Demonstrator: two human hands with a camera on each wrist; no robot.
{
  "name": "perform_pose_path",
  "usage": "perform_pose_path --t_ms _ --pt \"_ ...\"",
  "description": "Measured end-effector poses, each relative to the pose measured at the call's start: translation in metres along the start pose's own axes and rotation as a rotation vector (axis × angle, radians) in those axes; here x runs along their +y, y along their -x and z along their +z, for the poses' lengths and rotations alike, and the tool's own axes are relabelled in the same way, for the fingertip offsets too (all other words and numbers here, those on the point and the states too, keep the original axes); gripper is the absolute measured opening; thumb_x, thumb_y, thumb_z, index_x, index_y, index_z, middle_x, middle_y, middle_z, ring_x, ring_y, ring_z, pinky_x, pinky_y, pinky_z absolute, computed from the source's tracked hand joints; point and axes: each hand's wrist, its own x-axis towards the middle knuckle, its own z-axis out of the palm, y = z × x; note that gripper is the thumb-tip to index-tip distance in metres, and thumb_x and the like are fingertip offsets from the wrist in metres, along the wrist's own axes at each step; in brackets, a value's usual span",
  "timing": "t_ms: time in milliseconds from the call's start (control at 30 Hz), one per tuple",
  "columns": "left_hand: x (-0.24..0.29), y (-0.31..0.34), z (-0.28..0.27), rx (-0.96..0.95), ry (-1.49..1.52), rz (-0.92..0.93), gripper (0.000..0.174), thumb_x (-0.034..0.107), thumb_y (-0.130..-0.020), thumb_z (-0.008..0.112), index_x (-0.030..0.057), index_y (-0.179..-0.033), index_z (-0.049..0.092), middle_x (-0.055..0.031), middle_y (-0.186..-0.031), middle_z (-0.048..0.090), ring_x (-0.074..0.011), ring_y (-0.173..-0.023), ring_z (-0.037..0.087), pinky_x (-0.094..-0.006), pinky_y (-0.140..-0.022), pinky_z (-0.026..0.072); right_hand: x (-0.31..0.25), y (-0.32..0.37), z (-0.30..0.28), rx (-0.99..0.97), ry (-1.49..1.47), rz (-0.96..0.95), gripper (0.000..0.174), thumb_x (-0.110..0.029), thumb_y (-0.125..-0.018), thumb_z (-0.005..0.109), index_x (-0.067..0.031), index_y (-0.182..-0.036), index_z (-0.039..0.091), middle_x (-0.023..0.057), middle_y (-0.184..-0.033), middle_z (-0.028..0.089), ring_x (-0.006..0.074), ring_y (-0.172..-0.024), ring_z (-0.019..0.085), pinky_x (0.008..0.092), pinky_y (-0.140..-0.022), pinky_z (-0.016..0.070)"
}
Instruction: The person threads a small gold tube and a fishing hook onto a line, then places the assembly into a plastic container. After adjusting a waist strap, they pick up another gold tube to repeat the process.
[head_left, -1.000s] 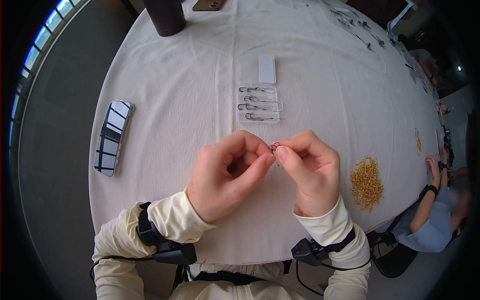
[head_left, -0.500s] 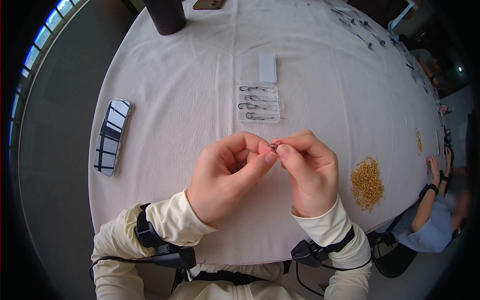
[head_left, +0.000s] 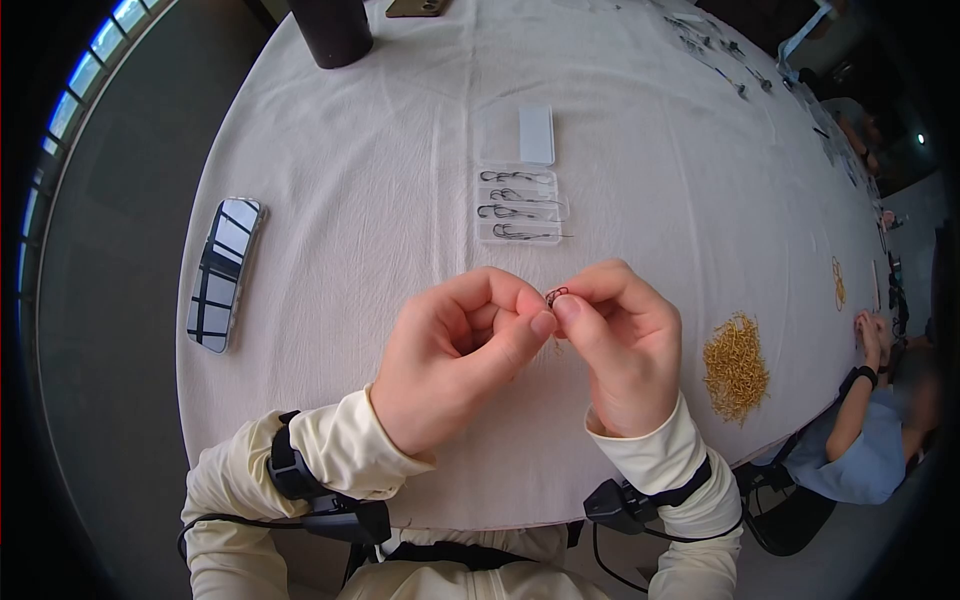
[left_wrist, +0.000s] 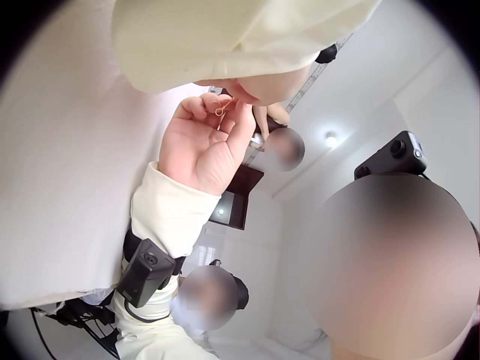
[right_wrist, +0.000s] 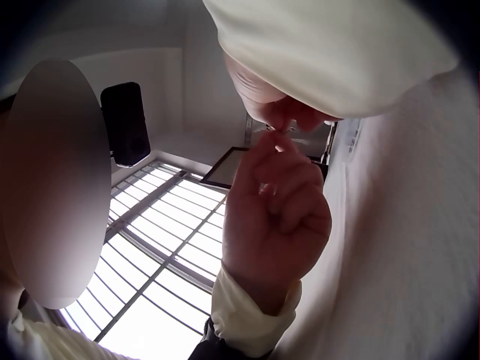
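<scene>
In the head view my left hand (head_left: 455, 350) and my right hand (head_left: 630, 340) meet fingertip to fingertip above the cloth. Between the thumbs and forefingers they pinch a small dark fish hook (head_left: 556, 295), its curved wire showing at the right fingertips. The left wrist view shows a thin golden piece with a ring end (left_wrist: 220, 112) at the right hand's fingers. Beyond the hands lies an open clear box (head_left: 484, 240) with dark hooks sorted in its compartments. A pile of small golden metal pieces (head_left: 736, 370) is to the right of my right hand.
A phone (head_left: 226, 275) lies at the left table edge. A dark cup (head_left: 332, 35) and another phone (head_left: 416, 7) stand and lie at the back. Golden loops (head_left: 838, 283) are at the right, near another person's hands (head_left: 872, 340). White cloth (head_left: 330, 220) covers the table.
My hands stay nearly in place while the fingertips shift and turn the dark hook slightly. The other person's hands at the right have come together.
</scene>
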Motion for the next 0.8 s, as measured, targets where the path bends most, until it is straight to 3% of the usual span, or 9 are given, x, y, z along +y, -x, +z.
perform_pose_path --t_ms 233,300,433,500,733,800 --pt "-0.001 0.001 0.002 0.051 -0.072 0.023 0.011 0.011 -0.095 0.066 0.0004 -0.097 0.061 0.0064 -0.080 0.061 0.0034 -0.067 0.048 -0.0145 -0.059 0.0365 0.000 0.002 -0.001 0.011 -0.014 -0.008 0.006 0.004 -0.089 0.067 0.0014 -0.094 0.066 0.0036 -0.089 0.064 0.0077 -0.080 0.059 0.0228 -0.072 0.0474" --pt "-0.003 0.001 0.005 0.066 -0.158 0.081 0.012 0.014 -0.098 0.063 0.0036 -0.096 0.060 0.0082 -0.068 0.051 0.0005 -0.056 0.038 -0.0185 -0.050 0.0280 0.000 0.002 -0.001 0.012 0.005 -0.027 0.006 0.005 -0.088 0.068 0.0013 -0.092 0.066 0.0034 -0.089 0.064 0.0077 -0.080 0.058 0.0231 -0.071 0.0465" --pt "0.001 0.003 0.005 0.061 -0.140 0.038 0.012 0.015 -0.098 0.064 0.0032 -0.095 0.060 0.0081 -0.068 0.051 0.0007 -0.057 0.037 -0.0184 -0.050 0.0279 -0.002 0.003 -0.001 0.018 0.077 -0.079 0.007 0.007 -0.085 0.068 0.0015 -0.089 0.067 0.0037 -0.088 0.061 0.0082 -0.076 0.055 0.0240 -0.068 0.0447" --pt "0.002 0.004 0.002 0.024 0.000 -0.018 0.011 0.011 -0.095 0.067 0.0005 -0.096 0.063 0.0063 -0.080 0.062 0.0033 -0.065 0.047 -0.0149 -0.057 0.0350 -0.003 0.003 -0.001 0.014 0.095 -0.093 0.008 0.008 -0.085 0.068 0.0017 -0.089 0.067 0.0041 -0.088 0.061 0.0084 -0.075 0.054 0.0242 -0.068 0.0445" --pt "0.009 0.006 0.006 0.010 0.079 -0.094 0.015 0.016 -0.095 0.067 0.0015 -0.098 0.065 0.0067 -0.073 0.060 0.0017 -0.061 0.046 -0.0161 -0.053 0.0328 -0.007 0.002 -0.003 -0.024 0.335 -0.310 0.015 0.011 -0.082 0.068 0.0011 -0.093 0.070 0.0038 -0.090 0.059 0.0102 -0.076 0.055 0.0245 -0.069 0.0463" --pt "0.010 0.007 0.008 -0.009 0.132 -0.221 0.011 0.017 -0.097 0.065 0.0072 -0.094 0.061 0.0085 -0.067 0.045 -0.0009 -0.054 0.032 -0.0200 -0.047 0.0227 -0.008 0.003 -0.002 -0.024 0.346 -0.328 0.015 0.011 -0.082 0.068 0.0010 -0.093 0.070 0.0037 -0.091 0.059 0.0103 -0.076 0.055 0.0245 -0.069 0.0466"
